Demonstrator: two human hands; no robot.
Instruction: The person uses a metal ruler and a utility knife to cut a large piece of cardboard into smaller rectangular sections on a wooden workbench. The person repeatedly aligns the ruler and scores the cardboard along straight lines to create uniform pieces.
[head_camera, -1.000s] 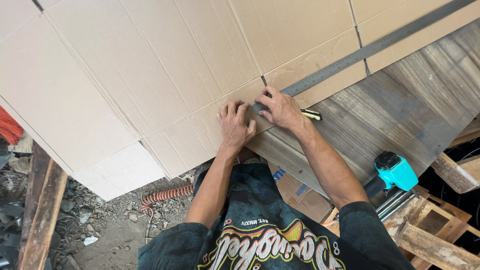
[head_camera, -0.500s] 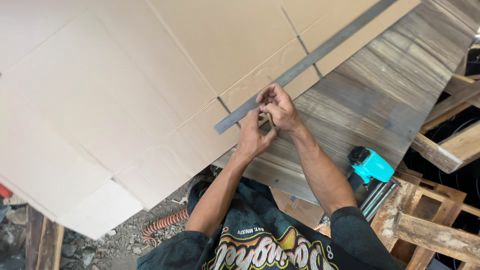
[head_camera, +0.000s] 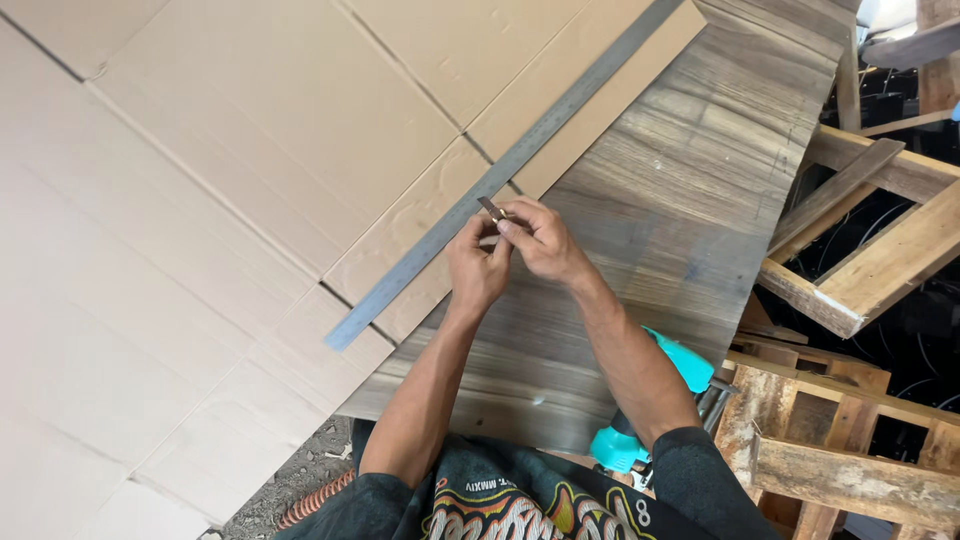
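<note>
Steel-grey against tan: from the head camera I see a long metal ruler (head_camera: 500, 178) lying flat on the flattened cardboard sheets (head_camera: 230, 170), its long axis running from lower left to upper right, along the edge where the cardboard overlaps a wood-grain board (head_camera: 690, 190).

Both hands meet just on the near side of the ruler, about midway along it. My left hand (head_camera: 476, 268) is curled, fingertips pinched up against the right hand's. My right hand (head_camera: 540, 240) is also closed in a pinch, and between the two I hold a small dark blade-like tool (head_camera: 490, 207), a narrow strip whose tip points up and left toward the ruler. The tip sits just beside the ruler's near edge; I cannot tell whether it touches. Both hands are about equally near the ruler, the left slightly closer to its lower end. The ruler lies straight ahead of the hands, away from my body.

Below the right forearm, at the board's near edge, a turquoise power tool (head_camera: 640, 420) pokes out, partly hidden by the arm. To the right stand rough wooden pallet frames (head_camera: 850, 300), well apart from the hands. At the bottom left, an orange ribbed hose (head_camera: 315, 500) lies on gravelly ground. I make out no labels or signs on the cardboard; it is plain tan with fold creases only.
</note>
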